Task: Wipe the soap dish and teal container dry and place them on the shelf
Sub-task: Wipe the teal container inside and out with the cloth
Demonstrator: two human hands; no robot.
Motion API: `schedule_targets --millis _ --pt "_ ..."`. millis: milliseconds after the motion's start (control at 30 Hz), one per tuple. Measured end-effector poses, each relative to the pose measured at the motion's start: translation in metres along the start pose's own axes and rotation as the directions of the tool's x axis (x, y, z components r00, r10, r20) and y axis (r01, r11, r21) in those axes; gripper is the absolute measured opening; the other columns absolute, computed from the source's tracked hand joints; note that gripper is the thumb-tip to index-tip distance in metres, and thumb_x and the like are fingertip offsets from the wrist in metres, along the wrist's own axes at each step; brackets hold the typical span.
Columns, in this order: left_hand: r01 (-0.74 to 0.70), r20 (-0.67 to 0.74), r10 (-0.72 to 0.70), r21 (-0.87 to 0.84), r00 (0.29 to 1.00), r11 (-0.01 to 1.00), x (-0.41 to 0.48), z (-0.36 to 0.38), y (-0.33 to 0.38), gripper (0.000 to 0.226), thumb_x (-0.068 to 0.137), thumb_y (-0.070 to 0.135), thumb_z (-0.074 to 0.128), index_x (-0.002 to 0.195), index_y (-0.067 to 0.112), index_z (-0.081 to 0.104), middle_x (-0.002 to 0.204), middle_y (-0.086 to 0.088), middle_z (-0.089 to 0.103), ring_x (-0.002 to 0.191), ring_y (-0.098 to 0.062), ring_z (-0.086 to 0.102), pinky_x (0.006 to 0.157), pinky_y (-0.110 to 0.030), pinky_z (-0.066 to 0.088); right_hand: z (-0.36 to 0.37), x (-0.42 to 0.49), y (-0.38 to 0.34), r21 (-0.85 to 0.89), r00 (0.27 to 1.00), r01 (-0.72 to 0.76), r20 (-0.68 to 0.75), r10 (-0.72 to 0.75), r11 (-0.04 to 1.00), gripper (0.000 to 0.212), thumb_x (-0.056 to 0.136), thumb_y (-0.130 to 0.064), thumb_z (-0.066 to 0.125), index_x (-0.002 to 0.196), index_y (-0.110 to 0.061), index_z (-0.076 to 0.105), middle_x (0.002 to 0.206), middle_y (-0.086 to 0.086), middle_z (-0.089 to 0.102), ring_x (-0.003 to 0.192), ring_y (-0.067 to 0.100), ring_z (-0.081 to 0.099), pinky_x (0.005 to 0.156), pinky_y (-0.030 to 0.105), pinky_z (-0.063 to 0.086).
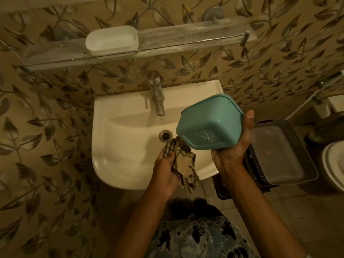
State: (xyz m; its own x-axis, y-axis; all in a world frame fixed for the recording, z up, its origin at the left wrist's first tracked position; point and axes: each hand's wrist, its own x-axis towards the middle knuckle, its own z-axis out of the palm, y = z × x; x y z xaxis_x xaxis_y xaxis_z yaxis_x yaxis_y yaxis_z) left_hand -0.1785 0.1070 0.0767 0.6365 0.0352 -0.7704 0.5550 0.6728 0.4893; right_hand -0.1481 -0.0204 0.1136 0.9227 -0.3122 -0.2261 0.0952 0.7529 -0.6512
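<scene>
My right hand grips the teal container over the right side of the sink, tilted with its base turned toward me. A crumpled checked cloth is bunched in my left hand, and its top corner touches the container's lower left edge. The white soap dish stands on the glass shelf above the sink, left of the shelf's middle.
The white sink has a chrome tap at the back and a drain. To its right stands a dark perforated basket with a clear insert. A toilet is at the far right edge. The shelf's right half is bare.
</scene>
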Motion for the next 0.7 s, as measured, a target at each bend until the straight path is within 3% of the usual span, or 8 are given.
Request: schedule_targets --millis 100,200,267,333,400,567,633,700 --pt "0.001 0.011 -0.001 -0.015 1.000 1.000 -0.004 0.003 0.000 0.033 0.098 0.005 0.041 0.129 0.006 0.052 0.120 -0.020 0.064 0.103 -0.032 0.064 0.096 -0.049 0.048 -0.003 0.000 0.002 -0.025 1.000 -0.001 0.019 0.001 1.000 0.055 0.091 -0.050 0.039 0.120 -0.007 0.059 0.096 0.006 0.072 0.084 0.020 0.070 0.073 0.032 0.058" --pt "-0.193 -0.041 0.197 0.087 0.980 0.977 -0.009 0.005 0.006 0.036 0.097 0.002 0.039 0.130 0.010 0.051 0.118 -0.017 0.064 0.102 -0.028 0.064 0.091 -0.047 0.051 -0.009 0.002 0.003 -0.070 1.000 0.014 -0.004 -0.014 0.997 0.056 0.090 -0.049 0.042 0.121 -0.005 0.059 0.098 0.009 0.071 0.086 0.022 0.069 0.075 0.033 0.058" --pt "-0.449 -0.070 0.488 0.297 0.870 0.843 -0.014 0.003 0.013 0.039 0.095 -0.001 0.039 0.128 0.015 0.053 0.123 -0.011 0.062 0.111 -0.025 0.061 0.097 -0.047 0.049 -0.012 0.004 0.003 -0.119 0.999 0.031 -0.024 -0.034 0.992 0.057 0.087 -0.049 0.045 0.118 -0.004 0.061 0.100 0.012 0.069 0.088 0.024 0.067 0.076 0.034 0.057" --pt "-0.680 0.032 0.730 0.392 0.683 0.619 -0.019 0.002 0.023 0.044 0.092 -0.006 0.040 0.123 0.020 0.056 0.122 0.000 0.062 0.114 -0.014 0.059 0.099 -0.038 0.050 -0.014 0.005 0.004 -0.178 0.997 0.046 -0.045 -0.055 0.983 0.050 0.084 -0.048 0.049 0.106 -0.008 0.067 0.093 0.010 0.071 0.084 0.023 0.068 0.073 0.033 0.057" --pt "-0.768 0.153 0.785 0.381 0.601 0.515 -0.024 0.005 0.030 0.047 0.089 -0.006 0.040 0.121 0.024 0.057 0.121 0.007 0.062 0.114 -0.008 0.059 0.098 -0.032 0.049 -0.014 0.003 0.007 -0.214 0.997 0.050 -0.044 -0.061 0.976 0.043 0.083 -0.047 0.051 0.097 -0.012 0.071 0.087 0.007 0.073 0.081 0.022 0.069 0.071 0.033 0.057" --pt "-0.645 0.114 0.638 0.225 0.762 0.730 -0.034 0.018 0.030 0.045 0.095 -0.005 0.037 0.114 0.028 0.060 0.123 -0.003 0.064 0.115 -0.016 0.061 0.102 -0.044 0.046 -0.009 0.005 0.014 -0.162 1.000 0.028 0.007 -0.028 0.986 0.045 0.089 -0.045 0.048 0.105 -0.008 0.067 0.096 0.012 0.070 0.085 0.024 0.069 0.072 0.034 0.058" --pt "-0.620 0.055 0.619 0.141 0.783 0.772 -0.035 0.019 0.036 0.043 0.096 -0.003 0.037 0.110 0.029 0.061 0.122 -0.005 0.064 0.115 -0.021 0.061 0.103 -0.047 0.046 -0.009 0.008 0.015 -0.169 0.999 0.037 0.035 -0.031 0.985 0.043 0.092 -0.040 0.047 0.110 -0.003 0.060 0.102 0.017 0.062 0.088 0.025 0.064 0.074 0.036 0.055" --pt "-0.655 0.036 0.656 0.107 0.754 0.748 -0.036 0.018 0.045 0.041 0.094 0.001 0.041 0.108 0.032 0.062 0.121 -0.002 0.064 0.115 -0.020 0.061 0.102 -0.047 0.046 -0.013 0.010 0.017 -0.199 0.993 0.064 0.110 -0.043 0.978 0.030 0.096 -0.031 0.043 0.105 -0.006 0.059 0.100 0.014 0.060 0.089 0.022 0.060 0.076 0.036 0.052"
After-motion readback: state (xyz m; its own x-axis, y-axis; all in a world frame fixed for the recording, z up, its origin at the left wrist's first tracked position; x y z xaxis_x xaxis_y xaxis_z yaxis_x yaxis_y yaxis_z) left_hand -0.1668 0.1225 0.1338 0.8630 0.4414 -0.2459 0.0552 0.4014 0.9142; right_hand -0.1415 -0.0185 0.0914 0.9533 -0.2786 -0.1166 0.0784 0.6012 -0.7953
